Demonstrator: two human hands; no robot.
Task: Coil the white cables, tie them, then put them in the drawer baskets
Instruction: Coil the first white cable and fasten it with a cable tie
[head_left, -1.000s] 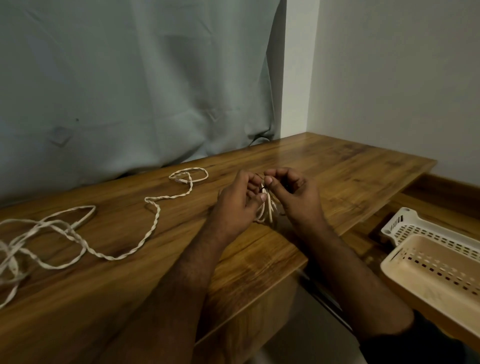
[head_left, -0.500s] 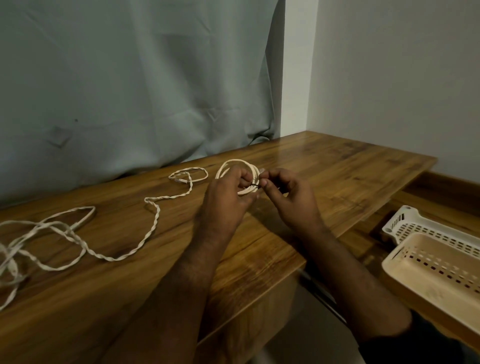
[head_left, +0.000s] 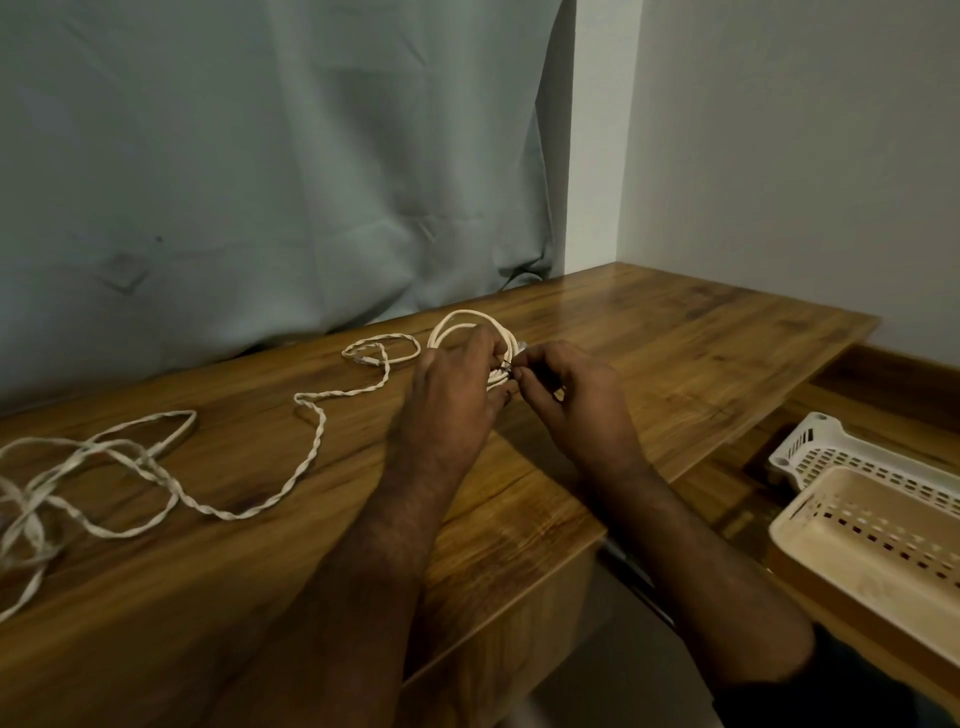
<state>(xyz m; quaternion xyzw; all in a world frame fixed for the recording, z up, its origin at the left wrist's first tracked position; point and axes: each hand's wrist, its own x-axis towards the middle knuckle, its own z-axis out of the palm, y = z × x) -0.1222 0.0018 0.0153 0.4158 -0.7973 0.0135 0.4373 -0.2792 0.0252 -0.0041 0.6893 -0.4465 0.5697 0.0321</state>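
Note:
A coiled white cable (head_left: 457, 321) stands above the wooden desk (head_left: 675, 343), its loop rising behind my fingers. My left hand (head_left: 457, 384) grips the coil's right side. My right hand (head_left: 566, 395) pinches a thin dark tie at the coil, fingertips meeting those of the left hand. A long twisted white cable (head_left: 311, 441) lies loose across the desk from the middle to a tangle at the far left. In the open drawer at the right sit a beige basket (head_left: 878, 540) and a white basket (head_left: 810, 441) behind it.
A grey-green curtain (head_left: 260, 171) hangs behind the desk, and a plain wall (head_left: 779, 156) closes the right side. The drawer sits lower than the desk top, below its right edge.
The coil went from a flat bundle hidden between my hands to an upright loop showing above them. Both hands shifted slightly away from me and stayed together at the tie.

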